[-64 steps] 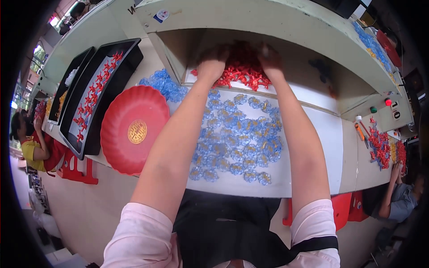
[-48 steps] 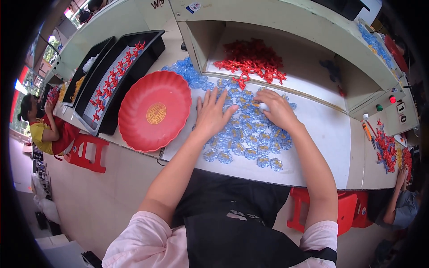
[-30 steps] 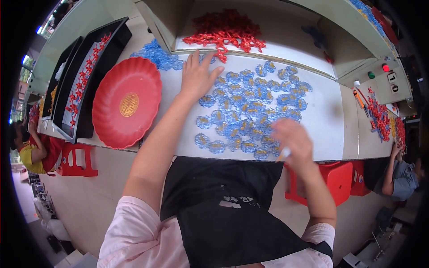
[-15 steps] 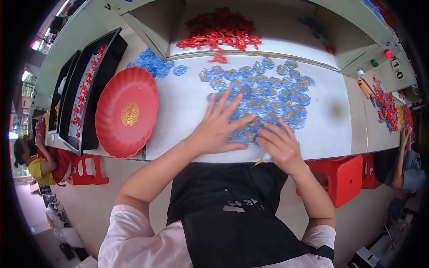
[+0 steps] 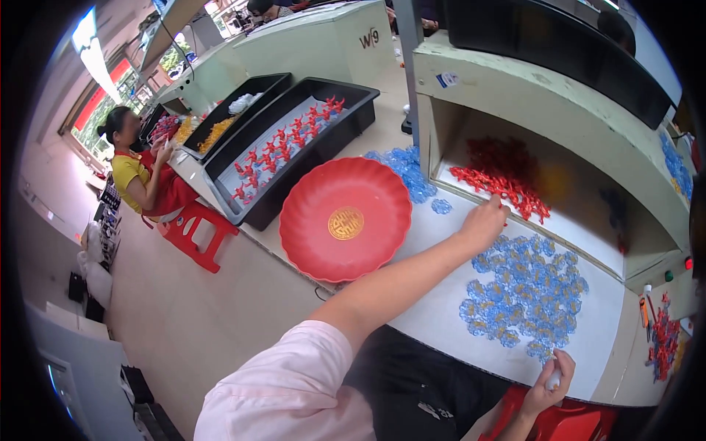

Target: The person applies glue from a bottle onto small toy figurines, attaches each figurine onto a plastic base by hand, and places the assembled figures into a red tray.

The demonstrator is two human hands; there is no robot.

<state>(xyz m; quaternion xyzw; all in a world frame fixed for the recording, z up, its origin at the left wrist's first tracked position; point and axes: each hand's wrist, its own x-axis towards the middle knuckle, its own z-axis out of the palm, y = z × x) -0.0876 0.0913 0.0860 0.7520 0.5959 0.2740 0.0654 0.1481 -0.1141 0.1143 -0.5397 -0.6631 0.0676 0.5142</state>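
My left hand (image 5: 485, 223) reaches to the front edge of the shelf opening, fingers pinched on a small red plastic figure beside the pile of red figures (image 5: 507, 165). Low in my right hand (image 5: 546, 393) is a small white bottle (image 5: 554, 379), its lower part hidden by the fingers. That hand sits at the near edge of the white work surface (image 5: 601, 327), beside the blue translucent flower-shaped pieces (image 5: 518, 287). Most of these pieces have yellow on top and lie spread in one layer.
A red scalloped plate (image 5: 375, 242) stands left of the work surface. Behind it are a black tray (image 5: 353, 92) of red figures and a heap of blue pieces (image 5: 408, 169). More red pieces (image 5: 665, 331) lie far right. A person (image 5: 140, 162) sits at left by a red stool (image 5: 198, 231).
The view has turned left. My left hand has left the blue pieces and moved forward to the red figures, closing on one. My right hand has drawn back to the near edge with the bottle.
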